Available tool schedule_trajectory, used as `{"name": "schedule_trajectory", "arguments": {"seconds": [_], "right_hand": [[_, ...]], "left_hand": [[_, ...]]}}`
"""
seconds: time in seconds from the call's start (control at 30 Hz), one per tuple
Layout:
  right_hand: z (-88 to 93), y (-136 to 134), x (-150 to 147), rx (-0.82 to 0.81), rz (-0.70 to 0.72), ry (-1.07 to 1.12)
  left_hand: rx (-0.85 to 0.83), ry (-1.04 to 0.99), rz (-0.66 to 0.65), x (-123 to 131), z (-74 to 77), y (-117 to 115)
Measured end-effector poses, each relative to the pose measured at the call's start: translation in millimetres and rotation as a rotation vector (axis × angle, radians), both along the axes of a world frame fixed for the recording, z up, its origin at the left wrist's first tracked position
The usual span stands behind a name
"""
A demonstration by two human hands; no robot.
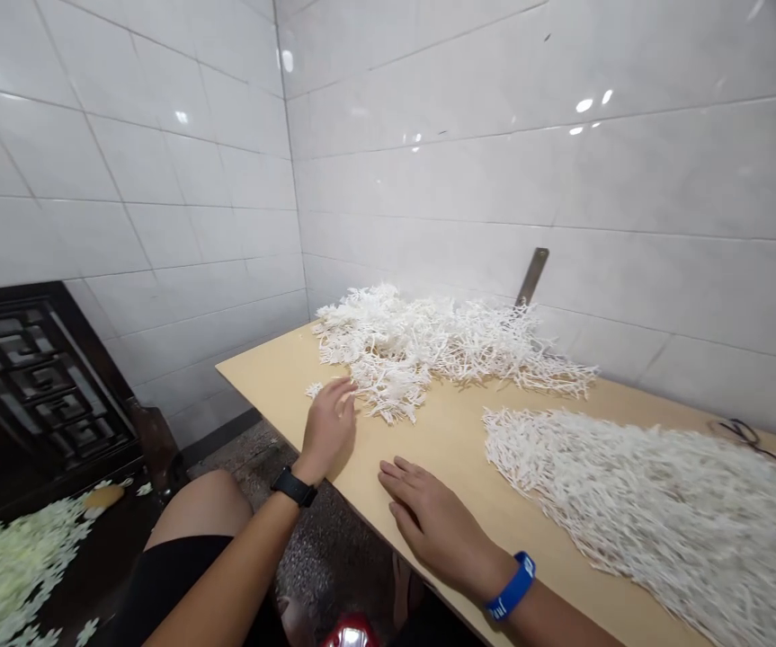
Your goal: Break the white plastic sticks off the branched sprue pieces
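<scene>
A loose heap of thin white branching pieces lies at the back of the light wooden table. At the heap's front left edge is my left hand, a black watch on its wrist; its fingers are slightly curled and apart, with nothing seen in them. My right hand, with a blue wristband, rests palm down near the table's front edge, fingers stretched out and holding nothing. To its right spreads a large pile of white strands. One small white piece lies just left of my left fingertips.
A metal strip leans on the tiled wall behind the heap. Dark cord lies at the table's right rear. On the left, a dark carved wooden seat bears pale flower-shaped pieces. Something red is below the table.
</scene>
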State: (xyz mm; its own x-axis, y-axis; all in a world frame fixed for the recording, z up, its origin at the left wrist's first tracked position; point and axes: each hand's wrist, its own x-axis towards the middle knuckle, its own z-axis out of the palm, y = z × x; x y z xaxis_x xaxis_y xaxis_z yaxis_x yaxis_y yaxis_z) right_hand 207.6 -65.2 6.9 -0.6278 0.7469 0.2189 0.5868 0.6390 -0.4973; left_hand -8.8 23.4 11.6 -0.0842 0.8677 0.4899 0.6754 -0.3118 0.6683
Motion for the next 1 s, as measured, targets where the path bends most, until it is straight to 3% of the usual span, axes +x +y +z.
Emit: {"name": "schedule_trajectory", "arguments": {"seconds": [0.1,0.23,0.33,0.4,0.53,0.63,0.83,1.0], "right_hand": [[-2.1,1.0,1.0,-0.015,-0.007,-0.017],[-6.6,3.7,5.1,-0.054,0.007,-0.024],[-10.1,4.7,8.5,-0.094,0.017,0.046],[-11.0,4.7,10.0,-0.133,-0.026,0.154],[-9.1,7.8,12.2,-0.229,-0.308,0.496],[-7.8,13.2,14.8,-0.31,-0.498,0.677],[-6.5,18.8,15.7,-0.352,-0.467,0.681],[-2.0,18.5,15.6,-0.346,-0.479,0.593]], "left_hand": [[-0.036,-0.021,0.095,-31.5,5.2,7.8],[-0.152,-0.062,0.073,-51.2,1.3,3.3],[-0.237,-0.142,-0.005,-34.0,0.0,-9.2],[-0.309,-0.203,-0.123,-10.7,2.7,-16.4],[-0.482,-0.349,-0.459,38.4,9.9,-23.5],[-0.531,-0.332,-0.641,58.0,11.1,-26.9],[-0.511,-0.205,-0.762,54.0,11.4,-30.2],[-0.521,-0.334,-0.642,48.0,7.9,-28.3]]}}
